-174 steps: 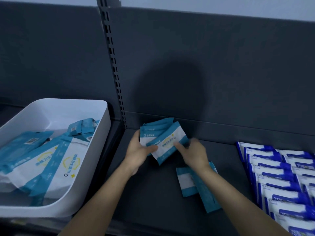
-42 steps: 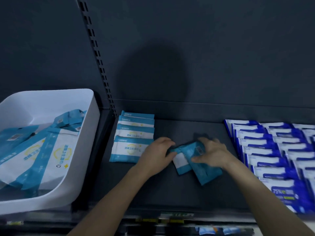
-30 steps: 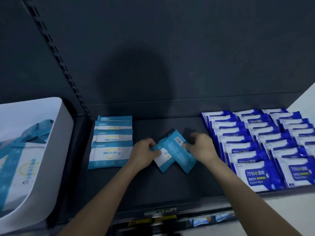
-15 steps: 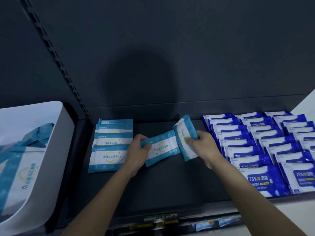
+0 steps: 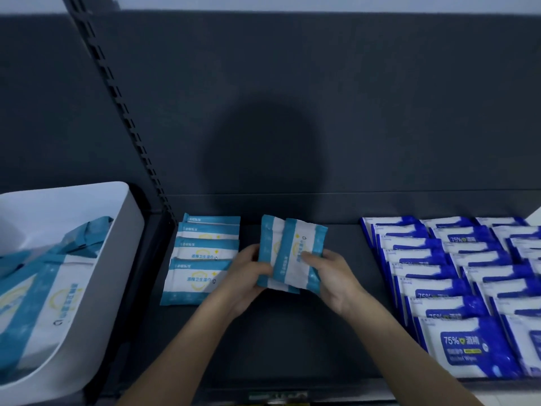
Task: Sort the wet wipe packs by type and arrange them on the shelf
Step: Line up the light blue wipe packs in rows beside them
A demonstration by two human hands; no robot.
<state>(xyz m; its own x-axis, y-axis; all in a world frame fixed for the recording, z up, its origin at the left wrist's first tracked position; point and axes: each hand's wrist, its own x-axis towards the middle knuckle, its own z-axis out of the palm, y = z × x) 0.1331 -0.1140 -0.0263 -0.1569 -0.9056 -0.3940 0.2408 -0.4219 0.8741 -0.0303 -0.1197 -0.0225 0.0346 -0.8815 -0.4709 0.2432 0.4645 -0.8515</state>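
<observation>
We faced a dark shelf (image 5: 292,341), with a white bin (image 5: 128,218) holding more packs just beyond its left edge. Rows of dark-blue packs (image 5: 456,288) filled its right end, and a row of teal packs (image 5: 202,259) lay overlapping near its left edge. Over the middle we held two teal packs (image 5: 295,256) together, our left hand (image 5: 246,276) and right hand (image 5: 333,276) both curled round them.

White bin (image 5: 117,273) beside slotted upright (image 5: 130,124)
</observation>
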